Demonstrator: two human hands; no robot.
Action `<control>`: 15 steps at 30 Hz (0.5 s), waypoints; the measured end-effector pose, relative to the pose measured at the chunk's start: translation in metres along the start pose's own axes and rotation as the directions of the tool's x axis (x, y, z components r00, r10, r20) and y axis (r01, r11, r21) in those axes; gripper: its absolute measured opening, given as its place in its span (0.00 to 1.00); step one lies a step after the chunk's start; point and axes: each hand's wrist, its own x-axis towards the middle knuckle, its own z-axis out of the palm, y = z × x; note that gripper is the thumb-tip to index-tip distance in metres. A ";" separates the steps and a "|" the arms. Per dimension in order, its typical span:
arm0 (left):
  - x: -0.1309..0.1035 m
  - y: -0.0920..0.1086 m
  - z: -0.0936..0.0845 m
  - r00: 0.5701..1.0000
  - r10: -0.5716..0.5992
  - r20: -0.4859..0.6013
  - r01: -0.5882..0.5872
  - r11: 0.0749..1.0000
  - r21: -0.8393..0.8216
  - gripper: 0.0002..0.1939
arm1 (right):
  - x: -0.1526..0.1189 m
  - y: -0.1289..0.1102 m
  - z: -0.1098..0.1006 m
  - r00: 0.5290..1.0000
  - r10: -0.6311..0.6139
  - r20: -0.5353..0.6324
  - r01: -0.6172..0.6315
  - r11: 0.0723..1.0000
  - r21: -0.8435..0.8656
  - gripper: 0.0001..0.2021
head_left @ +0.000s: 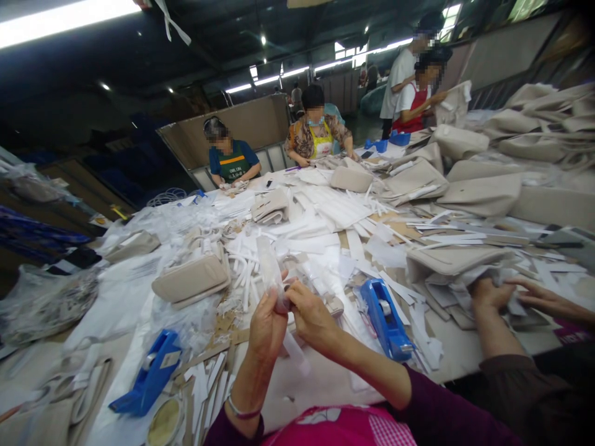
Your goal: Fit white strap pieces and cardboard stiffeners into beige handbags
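My left hand (269,325) is closed on a translucent white strip (269,265), which sticks up above the fingers. My right hand (310,310) pinches the strip's middle close beside the left fingers. The strip's other end hangs below both hands, over a beige piece on the table. Just beyond my hands lie loose white strips and thin clear plastic. A beige bag (190,279) lies to the left of them. What exactly is between my fingertips is partly hidden.
Blue tape dispensers stand left (151,375) and right (385,319) of my arms, with a tape roll (165,421) at front left. At right, a neighbour's hands work inside a beige bag (458,260). Beige bags heap up at far right. Several people work across the table.
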 end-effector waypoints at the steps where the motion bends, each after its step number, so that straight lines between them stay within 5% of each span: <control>1: 0.000 -0.002 -0.001 1.000 0.001 -0.002 -0.001 1.000 -0.007 0.19 | 0.001 0.000 0.000 1.000 0.005 0.004 -0.005 1.000 0.020 0.12; 8: 0.001 -0.001 0.000 0.998 0.018 -0.059 -0.022 0.997 -0.071 0.20 | 0.005 0.005 0.010 0.993 0.034 -0.113 -0.030 0.999 0.041 0.09; 13: 0.010 0.018 -0.006 0.987 -0.161 0.026 0.162 0.986 -0.045 0.19 | 0.006 0.029 0.006 0.944 -0.329 -0.007 0.326 0.937 -0.124 0.10; 15: 0.010 0.016 -0.007 0.993 -0.115 -0.012 0.115 0.993 0.011 0.18 | 0.007 0.031 0.004 0.949 -0.316 -0.001 0.310 0.932 -0.191 0.09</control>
